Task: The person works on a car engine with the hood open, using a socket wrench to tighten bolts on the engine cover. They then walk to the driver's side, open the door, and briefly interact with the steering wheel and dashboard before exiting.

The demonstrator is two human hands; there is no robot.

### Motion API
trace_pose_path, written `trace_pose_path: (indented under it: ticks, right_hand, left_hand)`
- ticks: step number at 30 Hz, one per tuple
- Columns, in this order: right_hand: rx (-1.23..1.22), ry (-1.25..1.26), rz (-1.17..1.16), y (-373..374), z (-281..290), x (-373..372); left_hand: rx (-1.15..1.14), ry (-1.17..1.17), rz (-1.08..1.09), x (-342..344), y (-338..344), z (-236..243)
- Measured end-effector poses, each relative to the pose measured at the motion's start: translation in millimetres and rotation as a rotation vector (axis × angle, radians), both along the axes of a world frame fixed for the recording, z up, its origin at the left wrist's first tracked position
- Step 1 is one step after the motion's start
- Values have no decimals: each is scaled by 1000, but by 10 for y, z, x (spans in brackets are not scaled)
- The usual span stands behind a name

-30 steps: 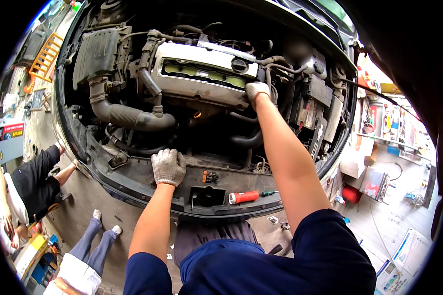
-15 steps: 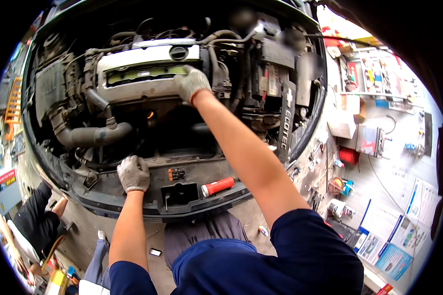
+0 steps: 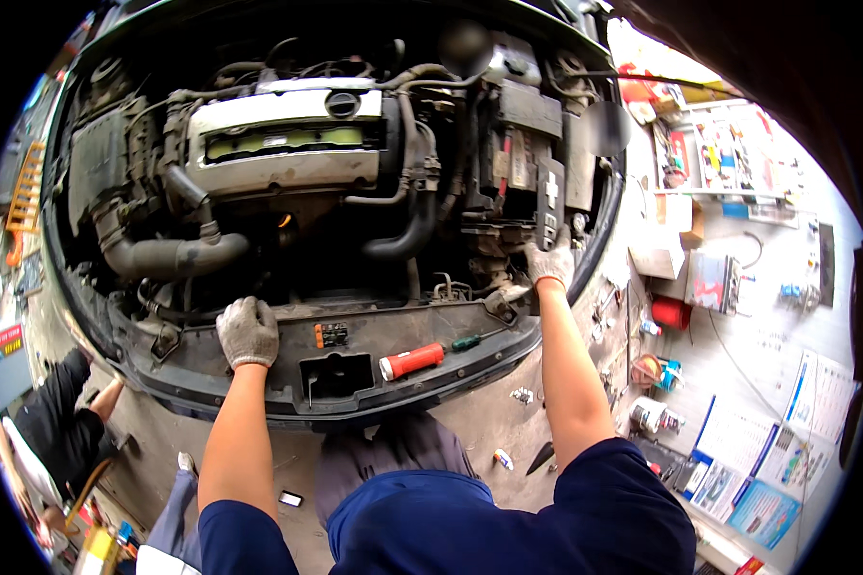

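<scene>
A dark, narrow plastic engine cover strip (image 3: 548, 206) with raised lettering stands at the right of the engine bay, beside the battery (image 3: 529, 107). At its lower end is my right hand (image 3: 549, 263) in a pale work glove, closed around it. My left hand (image 3: 247, 332), gloved too, leans on the front panel (image 3: 288, 359) of the bay with its fingers over the rear edge and nothing in them. In the middle lies the silver engine top (image 3: 288, 180), its long slot uncovered and showing greenish metal.
A red flashlight (image 3: 412, 361) and a green-handled screwdriver (image 3: 465, 343) rest on the front panel. Thick black hoses (image 3: 177, 259) cross the bay. On the floor is a phone (image 3: 291, 498). A person in dark clothes (image 3: 58, 431) sits at left; tools and parts spread at right.
My right hand has left the engine top and moved right and nearer to the lower end of the strip. The screwdriver, hidden before by my arm, now shows. My left hand stays on the panel.
</scene>
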State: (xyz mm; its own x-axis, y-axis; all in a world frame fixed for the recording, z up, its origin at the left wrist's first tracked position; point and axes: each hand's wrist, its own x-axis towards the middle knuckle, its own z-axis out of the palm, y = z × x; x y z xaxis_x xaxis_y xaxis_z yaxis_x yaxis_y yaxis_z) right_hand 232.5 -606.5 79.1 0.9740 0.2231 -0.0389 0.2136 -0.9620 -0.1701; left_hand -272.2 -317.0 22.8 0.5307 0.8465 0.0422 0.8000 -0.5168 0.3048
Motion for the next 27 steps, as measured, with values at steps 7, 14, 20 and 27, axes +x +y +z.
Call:
trace_pose_path:
  ticks: [7, 14, 20, 27]
  right_hand:
    - [541, 153, 644, 1534, 571, -770]
    - [168, 47, 1367, 3665, 163, -1215]
    - [168, -30, 1423, 4276, -180, -1341]
    - [150, -112, 1461, 4291, -255, -1372]
  left_hand:
    - [-31, -18, 26, -47, 48, 53]
    - [-75, -43, 44, -31, 62, 92]
    - [-127, -54, 60, -64, 70, 141]
    - [-139, -65, 70, -91, 75, 98]
